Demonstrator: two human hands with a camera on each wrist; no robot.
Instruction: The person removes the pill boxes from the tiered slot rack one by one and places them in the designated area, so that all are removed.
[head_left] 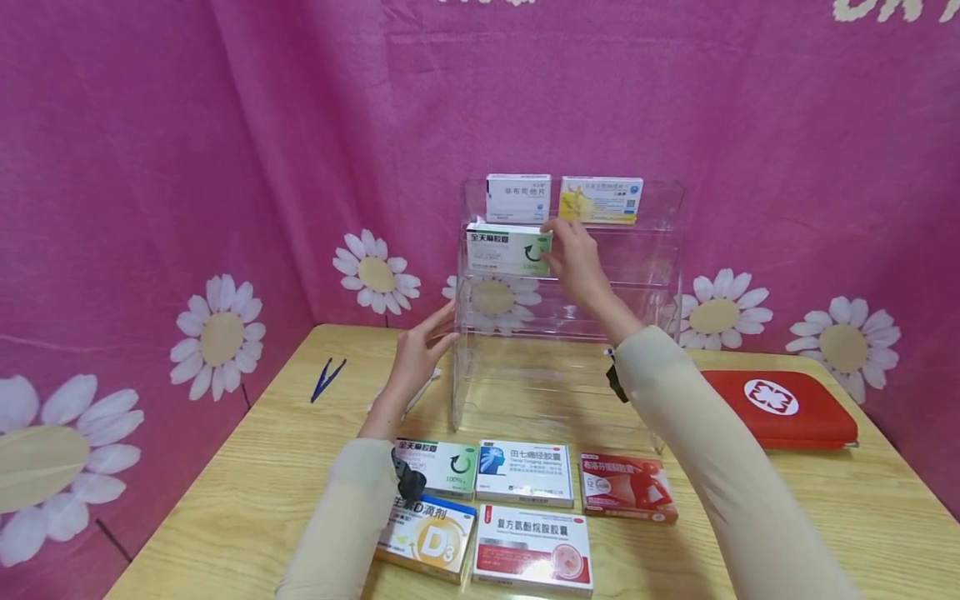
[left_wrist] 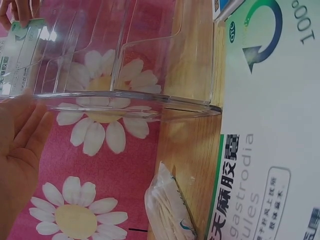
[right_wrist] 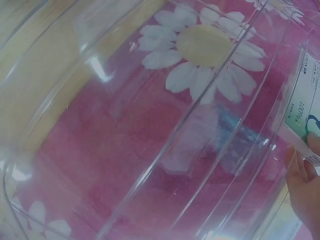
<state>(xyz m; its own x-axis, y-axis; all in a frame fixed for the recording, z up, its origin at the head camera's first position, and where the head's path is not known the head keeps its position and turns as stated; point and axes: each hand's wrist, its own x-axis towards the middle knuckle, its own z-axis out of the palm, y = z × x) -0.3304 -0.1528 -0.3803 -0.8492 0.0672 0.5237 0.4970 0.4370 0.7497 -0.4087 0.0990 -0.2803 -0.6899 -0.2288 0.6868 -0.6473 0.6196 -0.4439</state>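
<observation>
Gripping the right end of a green-and-white medicine box (head_left: 508, 248), our right hand (head_left: 576, 258) has its fingers curled around the box edge on the second tier of the clear acrylic rack (head_left: 660, 250), at the centre of the head view. Our left hand (head_left: 422, 350) lies with straight, relaxed fingers against the rack's left wall, holding nothing. Above the held box, two more boxes, a white one (head_left: 518, 197) and a yellow one (head_left: 602, 198), stand on the top tier. Along the bottom of the frame we see five boxes lying on the wooden table (head_left: 225, 500); a red first-aid pouch (head_left: 780, 407) sits at right, blue tweezers (head_left: 327, 377) at left.
</observation>
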